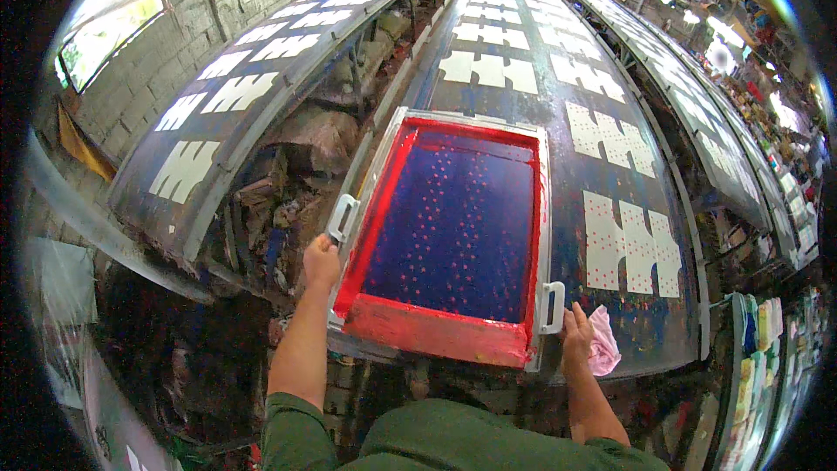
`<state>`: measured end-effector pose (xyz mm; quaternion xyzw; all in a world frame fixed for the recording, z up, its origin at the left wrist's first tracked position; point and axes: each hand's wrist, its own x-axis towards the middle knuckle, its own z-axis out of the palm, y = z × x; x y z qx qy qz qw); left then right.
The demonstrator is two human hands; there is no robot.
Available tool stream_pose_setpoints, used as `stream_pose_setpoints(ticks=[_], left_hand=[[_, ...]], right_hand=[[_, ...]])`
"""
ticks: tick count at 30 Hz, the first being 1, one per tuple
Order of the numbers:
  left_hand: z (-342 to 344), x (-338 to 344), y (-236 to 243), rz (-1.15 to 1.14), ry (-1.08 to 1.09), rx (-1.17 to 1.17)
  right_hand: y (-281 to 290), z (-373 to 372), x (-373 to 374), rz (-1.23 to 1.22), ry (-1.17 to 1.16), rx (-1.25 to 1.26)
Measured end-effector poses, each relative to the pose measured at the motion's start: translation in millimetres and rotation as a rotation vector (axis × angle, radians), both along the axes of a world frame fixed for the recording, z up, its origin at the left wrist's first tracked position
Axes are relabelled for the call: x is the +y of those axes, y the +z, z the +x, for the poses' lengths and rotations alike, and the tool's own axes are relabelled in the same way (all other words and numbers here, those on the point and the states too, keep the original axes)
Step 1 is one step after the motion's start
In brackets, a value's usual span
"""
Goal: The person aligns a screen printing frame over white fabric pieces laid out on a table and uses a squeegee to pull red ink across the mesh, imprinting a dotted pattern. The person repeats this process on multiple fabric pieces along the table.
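A silver-edged printing screen with dotted blue mesh lies on the long middle table, its inner border smeared red and a thick red band along its near end. My left hand is closed on the lower part of its white left handle. Beside the white right handle, my right hand has fingers apart and holds nothing that I can see. A crumpled pink cloth lies just right of it. White cut pieces printed with red dots lie in rows to the right of the screen.
Long tables with rows of white pieces run along the left and right. A grey block wall stands at far left. Clutter fills the gap under the left table's edge. Stacked coloured items stand at lower right.
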<state>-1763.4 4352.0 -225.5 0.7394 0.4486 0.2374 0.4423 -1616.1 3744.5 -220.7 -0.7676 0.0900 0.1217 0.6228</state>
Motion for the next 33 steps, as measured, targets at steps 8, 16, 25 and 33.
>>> stream_pose_setpoints(ticks=[8, 16, 25, 33], left_hand=[[27.8, 20.7, -19.1, 0.223, 0.017, 0.283], [38.8, 17.5, -1.6, -0.428, -0.030, -0.094], [21.9, 6.6, 13.1, -0.473, -0.100, -0.391], [-12.3, 13.1, 84.9, -0.480, -0.157, -0.470]], right_hand=[[-12.8, -1.3, 25.7, 0.373, 0.052, -0.046], [-8.8, -13.4, 61.7, 0.442, -0.186, -0.169], [16.4, -28.0, 70.3, 0.531, -0.243, -0.195], [65.0, -29.6, 66.7, 0.685, -0.190, -0.145]])
